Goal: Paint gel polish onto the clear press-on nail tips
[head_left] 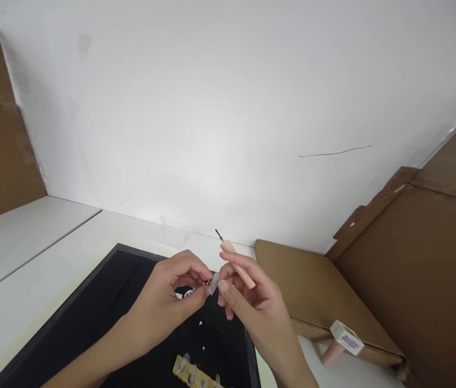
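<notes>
Over a black mat point(90, 302), my left hand point(171, 296) pinches a small shiny metal piece, partly hidden by the fingers. A small translucent nail-shaped tip point(214, 283) sits between both hands, at the fingertips. My right hand point(252, 302) holds a pink-handled brush point(244, 274) between its fingers, with the dark bristles pointing up and left, away from the tip. Its thumb and fingertips are close to the translucent piece. Below the hands, a yellowish strip point(189, 374) carries several clear tips.
A cardboard box point(312, 291) lies right of the mat. In front of it stands a pink-necked bottle with a white hexagonal part point(346, 338). Brown cardboard panels point(1, 124) flank a white wall point(211, 108). Small white bits point(201, 323) dot the mat.
</notes>
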{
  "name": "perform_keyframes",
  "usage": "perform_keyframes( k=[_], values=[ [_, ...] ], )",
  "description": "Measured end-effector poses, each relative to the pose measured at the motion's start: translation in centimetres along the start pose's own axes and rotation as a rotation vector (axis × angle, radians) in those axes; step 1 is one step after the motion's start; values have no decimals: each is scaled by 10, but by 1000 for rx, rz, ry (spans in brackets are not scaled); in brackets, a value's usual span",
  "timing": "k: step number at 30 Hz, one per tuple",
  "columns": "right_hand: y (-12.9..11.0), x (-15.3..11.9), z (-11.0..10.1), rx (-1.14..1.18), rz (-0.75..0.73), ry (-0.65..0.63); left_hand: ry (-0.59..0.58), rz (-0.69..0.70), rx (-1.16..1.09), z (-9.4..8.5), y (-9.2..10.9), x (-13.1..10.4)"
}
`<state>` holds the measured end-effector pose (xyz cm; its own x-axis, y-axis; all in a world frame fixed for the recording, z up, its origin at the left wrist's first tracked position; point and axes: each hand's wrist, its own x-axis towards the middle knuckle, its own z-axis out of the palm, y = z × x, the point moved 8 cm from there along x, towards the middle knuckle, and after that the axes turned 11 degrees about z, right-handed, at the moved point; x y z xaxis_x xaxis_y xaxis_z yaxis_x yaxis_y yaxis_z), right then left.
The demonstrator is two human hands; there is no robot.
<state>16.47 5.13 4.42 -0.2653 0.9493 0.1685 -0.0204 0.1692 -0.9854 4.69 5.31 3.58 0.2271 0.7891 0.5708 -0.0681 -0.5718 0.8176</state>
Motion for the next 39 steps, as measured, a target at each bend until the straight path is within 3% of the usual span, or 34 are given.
perform_keyframes(
  k=[5,12,19,28,39],
  values=[
    [2,-1,2,9,17,2,-23,17,-62,3,2,-3],
    [-4,-3,5,5,-34,6,-53,-61,-159,2,1,-3],
    [4,-4,7,-41,20,9,-93,-153,-353,9,-6,-5],
    [4,-3,9,14,-2,-39,-36,-261,-485,7,-16,-5],
    [2,-8,3,-114,22,85,0,-252,-536,4,-17,-4]
  ],
)
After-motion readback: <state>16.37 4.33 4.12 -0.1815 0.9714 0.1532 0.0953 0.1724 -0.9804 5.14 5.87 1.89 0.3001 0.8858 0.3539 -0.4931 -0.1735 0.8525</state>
